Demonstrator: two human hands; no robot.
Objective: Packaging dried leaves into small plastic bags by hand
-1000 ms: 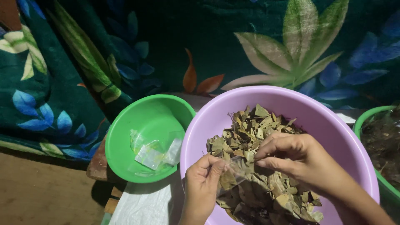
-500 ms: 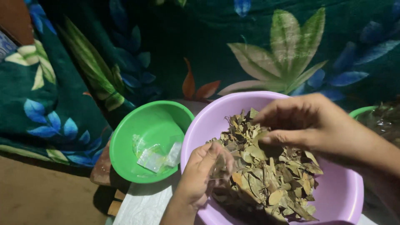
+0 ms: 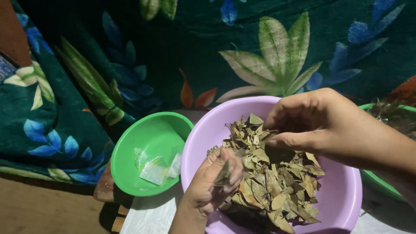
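I see my left hand (image 3: 212, 184) low at the near edge of the purple bowl (image 3: 342, 195). Its fingers are curled in tight, and they pinch a small see-through bag (image 3: 225, 173) with bits of leaf in it. My right hand (image 3: 312, 123) is up over the far side of the same bowl. Its fingers are bent and bunched close together over the pile of dry leaves (image 3: 273, 182), and I cannot tell if it has any leaves in it. The leaves are brown and green and crinkly, and they fill the middle of the purple bowl. Just beside the purple bowl, on my left, sits a green bowl (image 3: 130, 151). A few little clear bags (image 3: 156, 169) lie flat in the bottom of it. On my right, another green bowl (image 3: 381, 184) peeks out from behind my right arm, with more dry stuff in it. The bowls sit on a pale surface (image 3: 151, 214). Behind them hangs a dark green cloth (image 3: 173, 52) with big leaves and blue flowers on it.
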